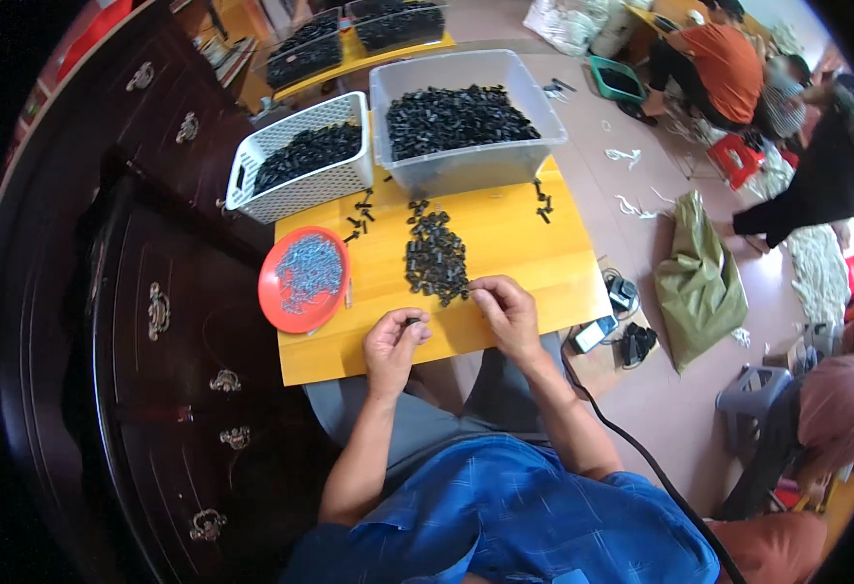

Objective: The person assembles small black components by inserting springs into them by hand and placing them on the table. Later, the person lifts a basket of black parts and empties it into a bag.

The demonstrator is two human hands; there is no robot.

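My left hand (395, 352) hovers over the near edge of the yellow tabletop (378, 282), its thumb and fingers closed on a small black part (411, 321). My right hand (508, 313) reaches to the near right side of a heap of small black parts (435, 255). Its thumb and forefinger are pinched together at the heap's edge; what lies between them is too small to make out. Left of the heap sits a round red plate (269, 292) holding many thin silvery screws or pins (308, 273).
Behind the heap stand a clear plastic bin (466, 173) and a white perforated basket (300, 200), both holding black parts. Dark wooden drawers (169, 321) border the left. To the right are a green sack (699, 292), a black cable (641, 457) and several people.
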